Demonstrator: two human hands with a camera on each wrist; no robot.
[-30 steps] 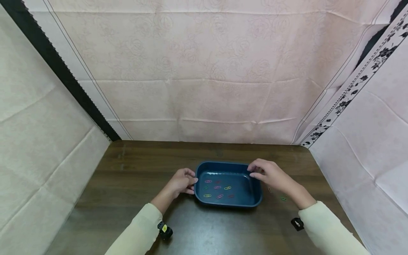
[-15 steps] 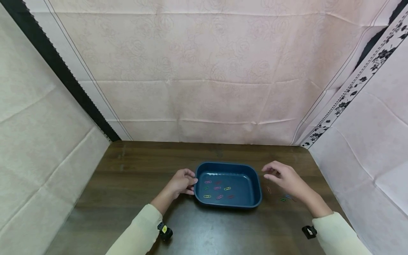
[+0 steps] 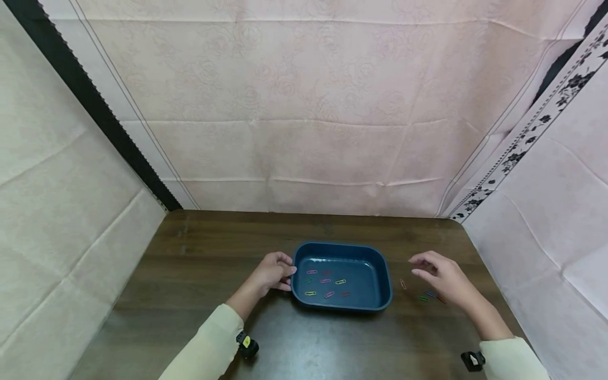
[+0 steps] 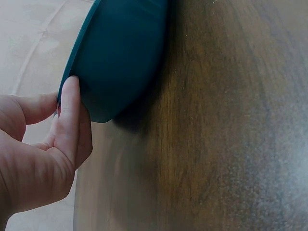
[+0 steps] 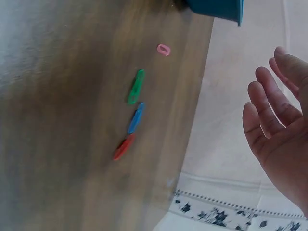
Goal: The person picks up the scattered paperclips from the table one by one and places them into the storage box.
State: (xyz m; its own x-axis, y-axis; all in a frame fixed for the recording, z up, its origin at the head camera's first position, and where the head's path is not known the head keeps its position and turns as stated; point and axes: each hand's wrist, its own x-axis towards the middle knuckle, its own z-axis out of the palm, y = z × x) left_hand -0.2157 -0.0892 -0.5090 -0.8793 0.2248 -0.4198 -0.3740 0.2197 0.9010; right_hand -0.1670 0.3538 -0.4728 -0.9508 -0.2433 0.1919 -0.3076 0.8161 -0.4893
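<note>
A dark blue rectangular tray [image 3: 370, 302] stands on the wooden table with several coloured paper clips in it, among them a yellow paper clip [image 3: 340, 282]. My left hand [image 3: 274, 272] pinches the tray's left rim between thumb and fingers, as the left wrist view also shows. To the right of the tray my right hand [image 3: 439, 274] hovers above the table, fingers loosely bent and holding nothing. Near it lie a pink paper clip [image 5: 163, 49], a green paper clip [image 5: 136, 86], a blue paper clip [image 5: 136, 118] and a red paper clip [image 5: 123, 147].
Behind the wooden table [image 3: 209, 253] hangs a pale patterned cloth [image 3: 304, 105]. More pale cloth closes off the left and right sides, the right one with a black floral border [image 3: 515, 153].
My right hand has left the tray's right end and moved rightward over the loose paper clips. The left hand keeps its hold on the rim.
</note>
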